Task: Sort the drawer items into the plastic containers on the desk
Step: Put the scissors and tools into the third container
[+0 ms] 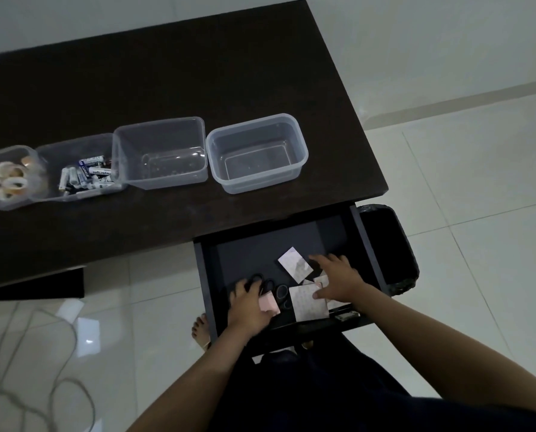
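Tape rolls [10,182], batteries [87,177] in tubs; left hand [250,302] gripping pink pad [270,304]; right hand [338,280] flat.

Four plastic containers [256,152], two hands [338,282], perhaps four papers [294,265]

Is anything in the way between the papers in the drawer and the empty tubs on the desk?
Nothing visible blocks them. The papers lie in the open drawer, and both empty tubs stand uncovered on the desk just beyond its edge.
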Available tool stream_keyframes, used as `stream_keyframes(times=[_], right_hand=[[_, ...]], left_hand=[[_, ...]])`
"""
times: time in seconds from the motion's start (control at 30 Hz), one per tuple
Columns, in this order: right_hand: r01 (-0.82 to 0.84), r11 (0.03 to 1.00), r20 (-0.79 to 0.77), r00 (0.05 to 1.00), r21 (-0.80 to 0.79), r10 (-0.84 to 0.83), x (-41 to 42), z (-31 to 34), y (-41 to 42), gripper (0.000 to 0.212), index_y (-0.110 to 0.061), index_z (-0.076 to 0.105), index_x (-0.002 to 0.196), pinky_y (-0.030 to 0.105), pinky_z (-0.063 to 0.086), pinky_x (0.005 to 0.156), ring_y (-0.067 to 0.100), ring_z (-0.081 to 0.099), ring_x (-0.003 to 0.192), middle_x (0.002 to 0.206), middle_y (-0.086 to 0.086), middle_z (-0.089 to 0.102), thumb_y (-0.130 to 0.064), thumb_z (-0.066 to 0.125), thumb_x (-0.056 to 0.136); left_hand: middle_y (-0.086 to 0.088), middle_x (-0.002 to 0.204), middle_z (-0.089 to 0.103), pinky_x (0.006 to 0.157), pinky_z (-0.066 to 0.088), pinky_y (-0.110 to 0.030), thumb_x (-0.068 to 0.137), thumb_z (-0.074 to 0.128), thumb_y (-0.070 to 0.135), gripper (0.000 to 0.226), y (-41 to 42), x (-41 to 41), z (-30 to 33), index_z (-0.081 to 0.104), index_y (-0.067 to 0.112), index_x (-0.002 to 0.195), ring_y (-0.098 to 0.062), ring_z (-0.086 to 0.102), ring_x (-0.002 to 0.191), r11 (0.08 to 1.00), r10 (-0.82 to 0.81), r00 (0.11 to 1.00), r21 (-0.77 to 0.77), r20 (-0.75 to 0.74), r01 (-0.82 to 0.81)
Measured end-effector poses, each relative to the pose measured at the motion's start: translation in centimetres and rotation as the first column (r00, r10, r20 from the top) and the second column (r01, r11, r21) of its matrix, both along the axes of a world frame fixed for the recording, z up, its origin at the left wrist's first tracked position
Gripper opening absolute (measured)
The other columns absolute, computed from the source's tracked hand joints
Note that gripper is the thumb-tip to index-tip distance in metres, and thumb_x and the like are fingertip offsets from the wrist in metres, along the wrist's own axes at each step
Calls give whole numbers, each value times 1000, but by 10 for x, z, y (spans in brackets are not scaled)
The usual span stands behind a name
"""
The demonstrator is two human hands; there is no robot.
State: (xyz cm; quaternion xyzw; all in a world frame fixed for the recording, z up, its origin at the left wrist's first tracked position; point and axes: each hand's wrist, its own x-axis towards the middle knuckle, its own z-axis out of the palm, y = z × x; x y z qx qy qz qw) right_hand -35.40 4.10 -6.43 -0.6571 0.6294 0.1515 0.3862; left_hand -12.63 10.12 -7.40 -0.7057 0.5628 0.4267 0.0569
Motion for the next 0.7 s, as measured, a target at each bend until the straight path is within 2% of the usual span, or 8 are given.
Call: stream_keyframes(times=[0.13,0.27,0.37,0.47,0.6,0.7], right_hand=[[25,1000,-13,1000,-14,-26,-3,0,3,92,-33,23,143,50,38,101,34,33,128,139,6,38,-41,76,68],[-74,984,-133,990,-159,53,8,5,20,74,-28,30,140,49,28,108,32,33,126,135,9,36,-35,66,76],[-104,983,-95,991,-152,90,19,5,31,68,-26,32,140,49,19,113,30,31,128,136,6,37,-30,61,79],[-171,973,-116,981,-158,154,24,5,34,61,-24,38,137,49,17,113,29,31,128,137,5,37,-28,60,80],[-195,963,-57,981,-186,188,33,1,29,51,-21,45,132,48,18,114,29,31,128,138,5,38,-27,59,83],[-281,938,-37,959,-204,280,45,-1,24,46,-19,49,129,42,25,107,28,35,126,136,4,43,-23,56,84]], left_hand=[[-7,141,20,102,41,-40,67,79,30,94,9,3,0,24,33,143,-32,30,129,995,-57,994,83,91,49],[-12,137,31,98,45,-44,68,79,19,87,0,5,-2,28,34,137,-38,41,122,993,-87,988,96,125,75],[-12,125,44,88,48,-38,70,76,25,67,-8,11,-2,37,26,126,-34,52,111,994,-91,994,74,60,86],[-12,119,50,78,46,-32,75,67,19,51,-10,19,0,41,19,119,-31,56,104,998,-46,999,38,3,46],[-10,113,55,75,49,-33,79,62,9,45,-12,26,2,42,18,118,-24,54,94,998,54,995,25,-85,-52],[-9,115,54,74,47,-32,79,66,7,51,-15,28,0,42,18,122,-25,53,99,991,129,981,42,-148,-124]])
